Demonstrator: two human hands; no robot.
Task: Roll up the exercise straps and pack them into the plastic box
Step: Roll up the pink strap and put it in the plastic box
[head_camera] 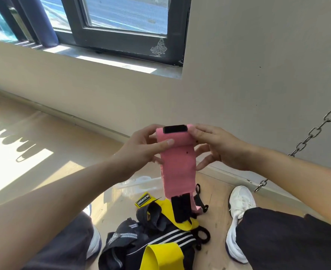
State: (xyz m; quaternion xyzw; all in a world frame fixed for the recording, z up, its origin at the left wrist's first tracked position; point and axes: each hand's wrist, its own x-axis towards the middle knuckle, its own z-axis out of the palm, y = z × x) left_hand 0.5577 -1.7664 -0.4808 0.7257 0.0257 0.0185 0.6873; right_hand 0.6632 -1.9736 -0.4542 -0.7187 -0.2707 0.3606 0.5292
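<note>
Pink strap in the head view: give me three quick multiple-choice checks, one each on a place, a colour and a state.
1. Where do the two hands grip the pink fabric strap?
A. its upper end
B. its middle
C. its lower end

2. What colour is the hook-and-loop patch at the strap's upper edge?
A. white
B. yellow
C. black

3. How far along is the rolling?
A. fully rolled
B. only the top is curled over, and the rest hangs loose
C. tied in a knot

Answers:
1. A. The left hand and right hand pinch either side of the top.
2. C. The patch is a black rectangle against the pink.
3. B. A long flat length hangs below the hands.
</note>
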